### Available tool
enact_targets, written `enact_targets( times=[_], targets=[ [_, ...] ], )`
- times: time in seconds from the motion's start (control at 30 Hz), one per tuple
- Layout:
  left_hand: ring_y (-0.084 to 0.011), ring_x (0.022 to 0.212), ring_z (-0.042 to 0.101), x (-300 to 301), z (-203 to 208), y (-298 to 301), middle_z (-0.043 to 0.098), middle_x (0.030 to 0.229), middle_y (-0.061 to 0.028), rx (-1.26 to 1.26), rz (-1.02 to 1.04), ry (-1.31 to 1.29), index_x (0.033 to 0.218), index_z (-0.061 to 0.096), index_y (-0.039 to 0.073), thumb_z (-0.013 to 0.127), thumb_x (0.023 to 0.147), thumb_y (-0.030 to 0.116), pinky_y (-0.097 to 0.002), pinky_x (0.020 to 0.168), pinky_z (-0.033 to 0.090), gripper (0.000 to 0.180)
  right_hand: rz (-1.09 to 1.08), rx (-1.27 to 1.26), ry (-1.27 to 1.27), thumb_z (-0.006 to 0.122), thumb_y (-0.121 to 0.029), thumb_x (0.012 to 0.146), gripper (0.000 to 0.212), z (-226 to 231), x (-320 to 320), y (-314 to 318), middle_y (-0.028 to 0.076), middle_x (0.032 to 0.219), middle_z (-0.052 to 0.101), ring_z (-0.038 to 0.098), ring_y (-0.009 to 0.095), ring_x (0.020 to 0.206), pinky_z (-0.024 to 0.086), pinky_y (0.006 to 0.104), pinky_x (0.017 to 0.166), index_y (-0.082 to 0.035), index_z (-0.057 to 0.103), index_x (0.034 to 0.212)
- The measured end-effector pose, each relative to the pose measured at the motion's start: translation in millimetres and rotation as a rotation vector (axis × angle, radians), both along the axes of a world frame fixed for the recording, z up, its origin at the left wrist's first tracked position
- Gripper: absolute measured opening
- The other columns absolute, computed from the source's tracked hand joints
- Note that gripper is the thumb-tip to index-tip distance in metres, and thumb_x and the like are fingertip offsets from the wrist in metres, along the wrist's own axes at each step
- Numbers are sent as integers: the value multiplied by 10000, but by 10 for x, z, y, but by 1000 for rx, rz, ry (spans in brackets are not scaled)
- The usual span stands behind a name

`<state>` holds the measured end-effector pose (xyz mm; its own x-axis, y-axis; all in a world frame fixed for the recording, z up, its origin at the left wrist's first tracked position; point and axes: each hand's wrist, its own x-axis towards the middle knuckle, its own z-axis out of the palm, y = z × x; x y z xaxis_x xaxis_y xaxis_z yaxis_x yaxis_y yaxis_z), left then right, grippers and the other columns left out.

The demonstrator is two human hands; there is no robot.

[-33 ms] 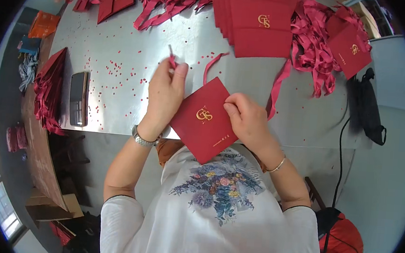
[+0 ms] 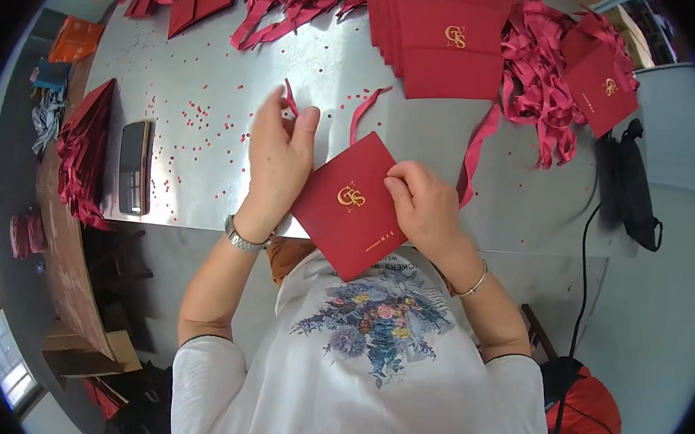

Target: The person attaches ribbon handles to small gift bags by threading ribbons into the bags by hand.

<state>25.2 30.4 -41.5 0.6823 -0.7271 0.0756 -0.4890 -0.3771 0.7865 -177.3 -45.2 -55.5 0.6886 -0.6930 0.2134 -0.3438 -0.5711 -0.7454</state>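
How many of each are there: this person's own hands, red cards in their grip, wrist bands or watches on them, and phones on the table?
Hands, left hand and right hand: 2
Red card: 1
Wristwatch: 1
Bracelet: 1
Phone: 1
Total: 6

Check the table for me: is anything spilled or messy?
Yes, little red dots are scattered over the shiny table, many between the phone and the left hand. They look odd because they're strewn loosely, while the red folders are stacked.
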Motion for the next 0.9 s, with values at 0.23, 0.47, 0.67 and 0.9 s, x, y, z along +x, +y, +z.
enact_targets(
  times=[0.23, 0.47, 0.67, 0.9],
  targets=[
    [-378, 1012, 541, -201, 130, 269, 584, 1135, -203, -86, -325, -544, 1250, 525, -27, 732, 763, 98, -465, 858, 430, 544, -43, -1, 72, 651, -121, 882, 101, 20, 45, 70, 150, 825, 651, 641, 330, 745, 495, 410, 637, -39, 611, 924],
    [-311, 811, 632, -276, 45, 116, 672, 851, -136, 180, -351, -55, 965, 657, 13, 754, 740, 116, -406, 746, 489, 266, 16, -92, 39, 631, -159, 890, 107, 66, 122, 76, 126, 825, 652, 640, 330, 739, 499, 431, 638, -59, 596, 903],
    [-100, 766, 633, -197, -4, 112, 701, 848, -57, 193, -420, 322, 1019, 673, -3, 720, 795, 2, -263, 680, 517, 229, 47, -95, 21, 630, -158, 885, 93, 108, 200, 53, 112, 823, 656, 643, 321, 738, 501, 427, 633, -67, 610, 887],
    [-126, 744, 657, -208, 42, 96, 715, 839, -78, 209, -413, 301, 1016, 683, -1, 716, 794, 34, -280, 683, 528, 227, 46, -99, 12, 641, -163, 875, 105, 111, 256, 30, 104, 799, 649, 637, 314, 717, 495, 418, 608, -69, 606, 847]
  ],
)
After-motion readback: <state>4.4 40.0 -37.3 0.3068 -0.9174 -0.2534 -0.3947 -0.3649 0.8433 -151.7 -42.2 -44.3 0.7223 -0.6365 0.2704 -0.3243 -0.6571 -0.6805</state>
